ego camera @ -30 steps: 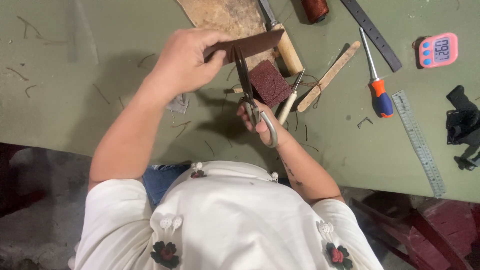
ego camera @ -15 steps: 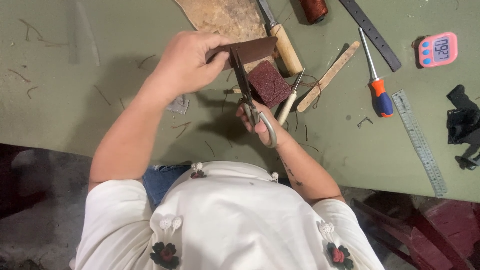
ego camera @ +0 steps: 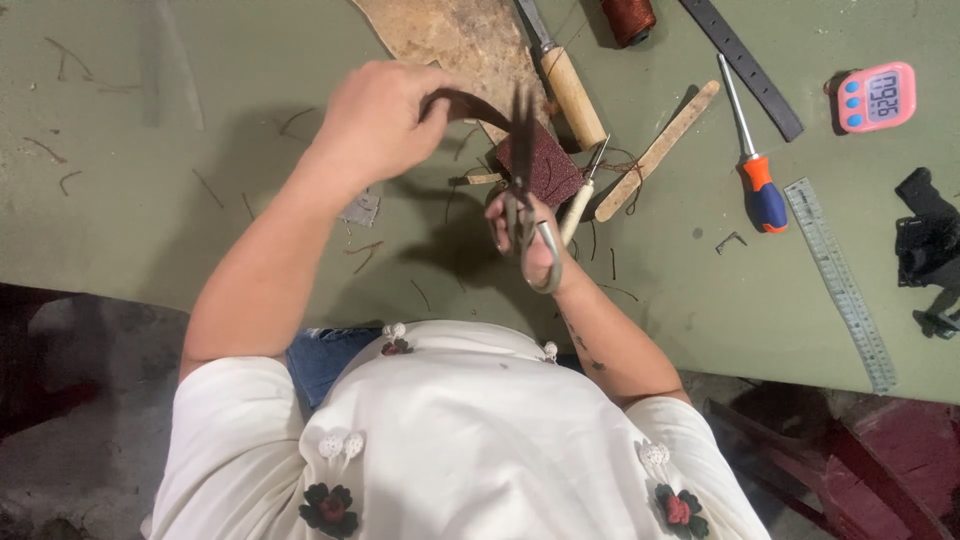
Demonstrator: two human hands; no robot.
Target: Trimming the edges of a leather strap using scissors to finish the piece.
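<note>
a: starting at the left, what has the left hand [ego camera: 375, 125] got?

b: it is closed round one end of a dark brown leather strip [ego camera: 470, 103], held up off the green table [ego camera: 150, 200]. the strip curves and droops toward the blades, so i judge it light, soft and floppy; it wants pinching close to the cut or it will sag

a: and next to it?

b: the right hand [ego camera: 525, 235] is closed through the loops of the metal scissors [ego camera: 522, 180], blades pointing up at the strip's free end. whether the blades are parted i cannot tell

a: further right?

b: a dark red leather piece [ego camera: 545, 165] just under the scissors, then a wooden stick [ego camera: 655, 150], an orange-handled screwdriver [ego camera: 755, 165], a steel ruler [ego camera: 840, 280] and a pink timer [ego camera: 877, 97]
</note>
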